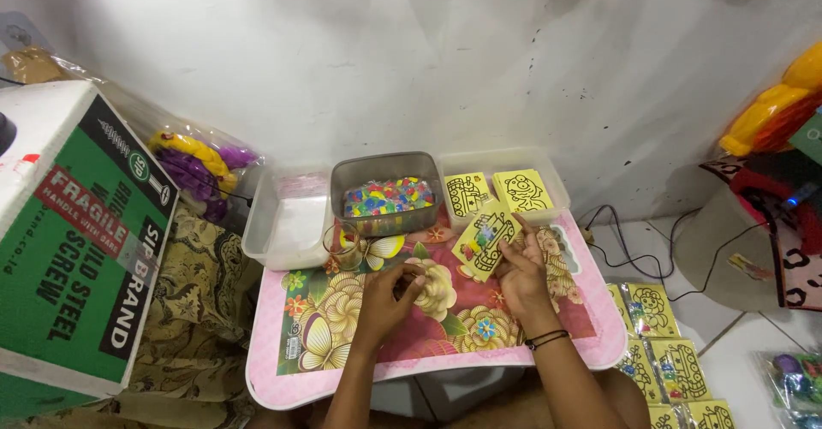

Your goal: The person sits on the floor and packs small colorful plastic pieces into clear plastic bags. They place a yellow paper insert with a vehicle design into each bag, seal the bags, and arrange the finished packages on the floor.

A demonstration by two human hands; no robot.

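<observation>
A: Log the surroundings first, biggest item down.

B: Green and white cardboard box (73,241) at 9 o'clock, resting on patterned cloth. Centre: pink floral lap table (445,326). Along its 12 o'clock edge sit three tubs: a clear empty one (282,223) at 11, a grey tub of mixed coloured bits (387,196) at 12, a clear tub (548,185) at 1 holding two yellow outline cards. Bagged yellow cards (676,369) lie on the floor at 4 o'clock.

A: And the item in hand?

B: One yellow card (485,239) with a black outline drawing, just above table centre, tilted, lower edge near the tabletop. Judged light, thin and flat, bends easily, creases if squeezed mid-sheet. Surface may be glossy, so slightly slippery. Best taken by an edge or corner, thumb on one face, fingers on the other.

A: Hand poses?

B: Right hand (522,279) at 3 o'clock of the card, palm down, black band on the wrist, fingertips pinching the card's right edge. Left hand (390,296) at 8 o'clock of the card, fingers curled together around something small; what it is, I cannot tell. Hands near each other, not touching.
</observation>
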